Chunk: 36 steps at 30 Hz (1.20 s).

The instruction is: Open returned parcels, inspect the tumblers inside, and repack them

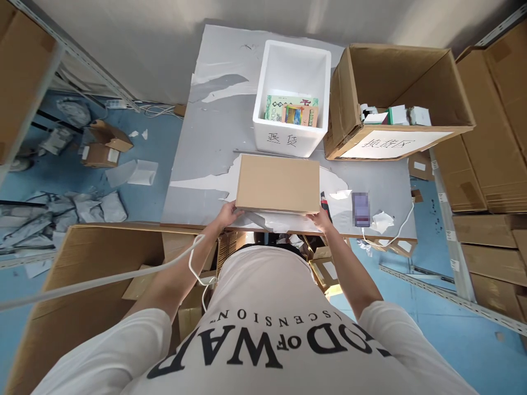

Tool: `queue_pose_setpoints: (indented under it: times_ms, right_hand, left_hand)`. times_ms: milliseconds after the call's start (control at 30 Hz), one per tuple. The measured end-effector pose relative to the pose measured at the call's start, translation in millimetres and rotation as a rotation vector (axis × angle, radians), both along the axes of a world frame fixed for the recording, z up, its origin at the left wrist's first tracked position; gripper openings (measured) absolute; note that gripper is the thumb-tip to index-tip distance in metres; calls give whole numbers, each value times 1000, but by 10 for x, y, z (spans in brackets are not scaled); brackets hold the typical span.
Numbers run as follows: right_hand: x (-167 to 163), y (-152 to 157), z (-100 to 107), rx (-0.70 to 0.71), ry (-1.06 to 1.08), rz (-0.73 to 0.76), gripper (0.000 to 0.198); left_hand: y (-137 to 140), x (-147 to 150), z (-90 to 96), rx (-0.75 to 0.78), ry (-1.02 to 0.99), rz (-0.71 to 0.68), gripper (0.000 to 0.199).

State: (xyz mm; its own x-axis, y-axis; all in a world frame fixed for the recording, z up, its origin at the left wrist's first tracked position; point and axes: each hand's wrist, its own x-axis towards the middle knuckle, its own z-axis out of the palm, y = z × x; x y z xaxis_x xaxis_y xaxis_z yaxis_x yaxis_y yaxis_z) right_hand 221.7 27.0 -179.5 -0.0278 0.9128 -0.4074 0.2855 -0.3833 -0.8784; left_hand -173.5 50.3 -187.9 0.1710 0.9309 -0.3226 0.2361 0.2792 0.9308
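A closed brown cardboard box (278, 182) is at the near edge of the table, its plain top facing up. My left hand (228, 214) grips its near left corner, thumb at the side and the other fingers partly hidden beneath. At the near right corner, my right hand (320, 220) holds the same box, with fingertips under the lower edge. Just beside that hand lies a red and black utility knife (325, 204), partly hidden by the box. Under and around the box, the grey table (197, 148) has torn white patches.
Behind the box stands a white foam bin (290, 140) with booklets in it. To its right is a large open carton (341, 104) holding small boxes. A phone (361, 211) with a cable and crumpled paper (382, 221) lie at right. A big open carton (69, 285) stands below left.
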Motion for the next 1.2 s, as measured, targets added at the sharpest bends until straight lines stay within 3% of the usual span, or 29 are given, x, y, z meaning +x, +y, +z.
queue_pose_setpoints:
  times_ms: [167, 300, 500, 633, 767, 933, 1000, 1100, 1200]
  right_hand:
    - [79, 36, 235, 100, 70, 45, 59]
    - [125, 154, 502, 232, -126, 22, 60]
    - [19, 339, 696, 240, -326, 18, 69]
    - [-24, 458, 660, 190, -273, -20, 72]
    - [110, 543, 520, 54, -214, -78, 75]
    - [301, 390, 252, -296, -868, -40, 47]
    - [289, 265, 150, -386, -945, -6, 49]
    - [257, 97, 84, -326, -958, 69, 45]
    - [333, 25, 207, -16, -906, 247, 47]
  left_hand:
    - [60, 1, 321, 58, 15, 15, 77]
    - [165, 37, 604, 187, 179, 109, 65]
    - [334, 192, 811, 191, 458, 197, 54]
    - [463, 272, 919, 156, 563, 177, 54]
    - [554, 358, 1024, 143, 593, 122, 54]
    - [538, 452, 1046, 165, 678, 143, 58]
    - [495, 484, 1003, 281, 722, 186, 62]
    - [408, 540, 909, 535, 759, 124, 52]
    - [318, 614, 837, 713, 762, -109, 36]
